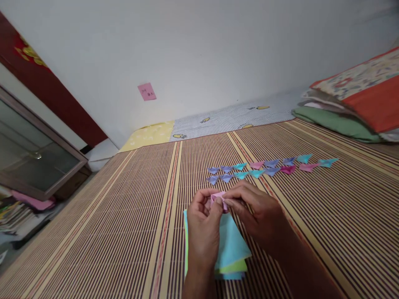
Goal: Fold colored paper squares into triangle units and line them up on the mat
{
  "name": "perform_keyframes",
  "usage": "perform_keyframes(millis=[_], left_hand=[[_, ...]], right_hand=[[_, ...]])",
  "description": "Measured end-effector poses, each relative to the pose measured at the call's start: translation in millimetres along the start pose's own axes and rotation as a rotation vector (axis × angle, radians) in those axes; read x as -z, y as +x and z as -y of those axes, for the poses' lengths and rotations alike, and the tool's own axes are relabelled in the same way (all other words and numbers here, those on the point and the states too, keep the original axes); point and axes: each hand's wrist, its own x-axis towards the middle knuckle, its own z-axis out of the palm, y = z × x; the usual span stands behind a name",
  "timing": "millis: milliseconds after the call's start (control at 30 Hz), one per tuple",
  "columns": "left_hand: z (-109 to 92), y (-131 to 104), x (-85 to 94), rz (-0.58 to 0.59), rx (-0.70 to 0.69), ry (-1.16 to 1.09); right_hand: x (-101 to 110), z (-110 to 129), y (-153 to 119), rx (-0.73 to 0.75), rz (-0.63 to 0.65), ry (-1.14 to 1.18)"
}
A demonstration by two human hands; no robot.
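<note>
A small folded pink paper (219, 201) is held between both hands. My left hand (204, 226) pinches it from the left, thumb on its front. My right hand (257, 209) grips its right edge with thumb and forefinger. Beneath the hands lies a stack of square paper sheets (232, 245), light blue on top with green below; my left hand and wrist hide part of it. Past the hands, several small folded paper boats (256, 173) in purple, blue, pink and magenta stand in two rows.
The striped mat (124, 220) spreads under everything. Folded bedding (352, 112) is piled at the back right. A pink note (146, 91) is on the wall. At the left are a glass-fronted cabinet (34, 149) and stacked papers (15, 216).
</note>
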Motion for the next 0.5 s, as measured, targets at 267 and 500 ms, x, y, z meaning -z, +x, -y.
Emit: perform_keyframes(millis=[267,500], left_hand=[[-3,0,7.4,0.073,0.014,0.070],[-6,2,11.0,0.183,0.015,0.066]], right_hand=[[2,-5,-1,-0.021,0.050,-0.011],[6,-7,-2,-0.024,0.064,-0.007]])
